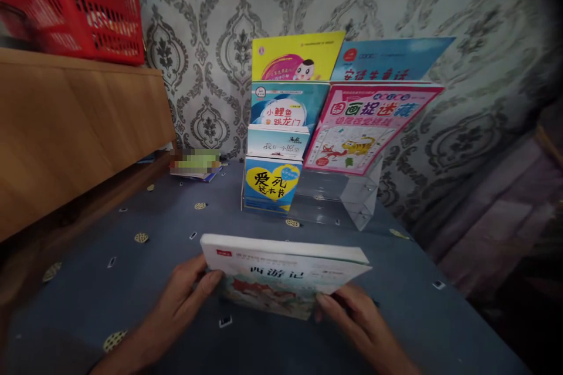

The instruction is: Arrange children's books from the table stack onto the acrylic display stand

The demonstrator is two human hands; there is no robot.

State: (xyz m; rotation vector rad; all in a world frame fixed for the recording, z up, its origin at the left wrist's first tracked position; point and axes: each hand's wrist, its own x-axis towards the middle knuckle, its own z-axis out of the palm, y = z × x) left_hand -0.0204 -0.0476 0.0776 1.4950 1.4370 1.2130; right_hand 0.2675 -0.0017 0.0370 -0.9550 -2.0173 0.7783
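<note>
A thick paperback book with a pale cover, dark title characters and a reddish picture is held upright, tilted back, in front of me. My left hand grips its left edge, thumb on the cover and fingers behind. At the lower right edge my right hand pinches it the same way. Beyond the book stands a clear tiered display rack. Its left side bears several books, among them a blue one with a yellow heart. A pink picture book leans on its right side, below a blue book.
A small stack of books, its top blurred, lies by the wall. On the left, a red plastic basket sits on a wooden cabinet. Dark blue patterned cloth covers the surface. Pinkish fabric hangs at right.
</note>
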